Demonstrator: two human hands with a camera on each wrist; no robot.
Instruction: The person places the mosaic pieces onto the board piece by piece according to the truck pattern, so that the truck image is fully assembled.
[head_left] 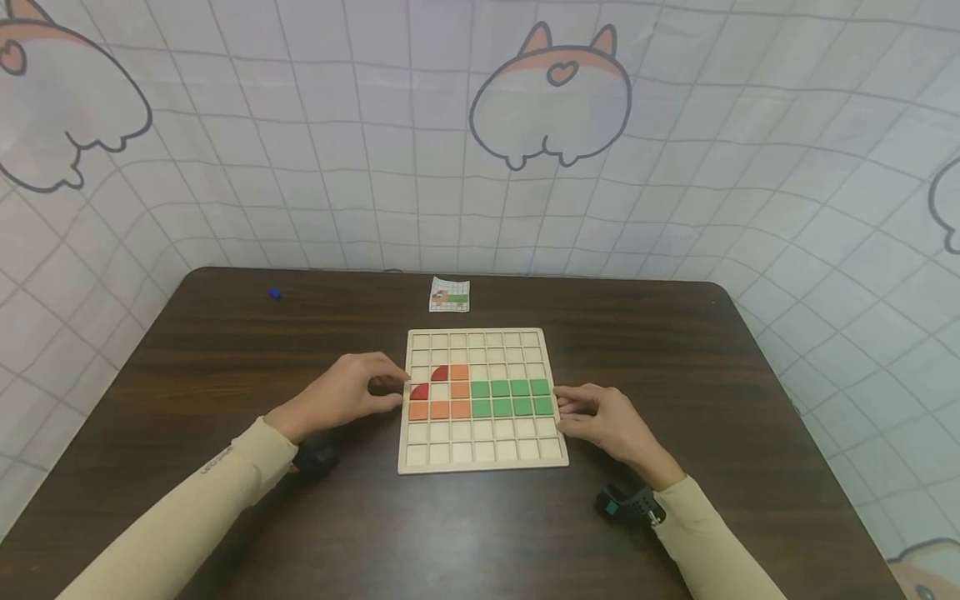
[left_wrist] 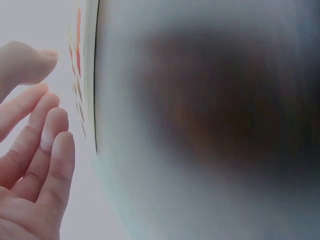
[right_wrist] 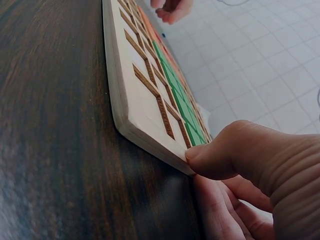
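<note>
A square wooden grid board (head_left: pixel 480 467) lies flat on the dark table. Two rounded red pieces (head_left: pixel 440 373), several orange tiles (head_left: pixel 460 372) and a double row of green tiles (head_left: pixel 510 397) fill some of its cells. At the board's left edge, my left hand (head_left: pixel 348 392) has its thumb and fingers loosely curved and apart, fingertips close to the rim. On the opposite side, my right hand (head_left: pixel 607 421) holds the right edge. In the right wrist view its thumb (right_wrist: pixel 200 155) presses the rim, with the other fingers bent just below.
Behind the board lies a small printed picture card (head_left: pixel 450 296) with a similar tile pattern. A small blue object (head_left: pixel 274 293) sits at the back left of the table (head_left: pixel 750 467). White gridded cloth (head_left: pixel 420 167) hangs around the far side and flanks.
</note>
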